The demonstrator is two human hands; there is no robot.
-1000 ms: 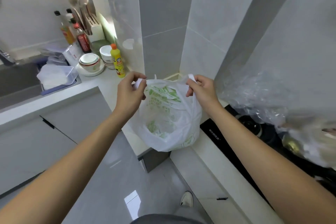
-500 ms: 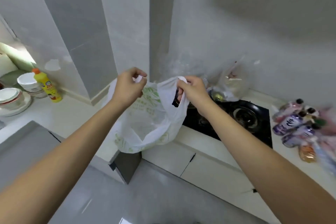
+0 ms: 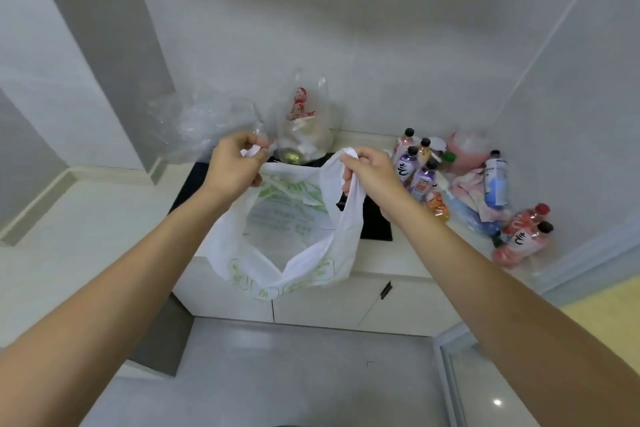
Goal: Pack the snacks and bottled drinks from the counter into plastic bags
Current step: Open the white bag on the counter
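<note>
A white plastic bag point(image 3: 287, 246) with green print hangs open in front of the counter edge. My left hand point(image 3: 232, 166) pinches its left handle and my right hand point(image 3: 372, 173) grips its right handle, holding the mouth apart. On the counter to the right lie several bottled drinks point(image 3: 415, 166) with purple and pink labels, pink and blue snack packs point(image 3: 467, 191), a white-labelled bottle point(image 3: 497, 180) and two red bottles point(image 3: 523, 232). The bag looks empty inside.
A black hob point(image 3: 375, 222) sits in the counter behind the bag. At the wall stand a clear bag with red print point(image 3: 304, 121) and crumpled clear plastic point(image 3: 204, 121). The pale counter point(image 3: 86, 218) runs left; white cabinet doors point(image 3: 346, 302) are below.
The view has swung right, from the sink corner to the hob and drinks. Both hands kept hold of the bag handles and carried the bag along, opening its mouth wider.
</note>
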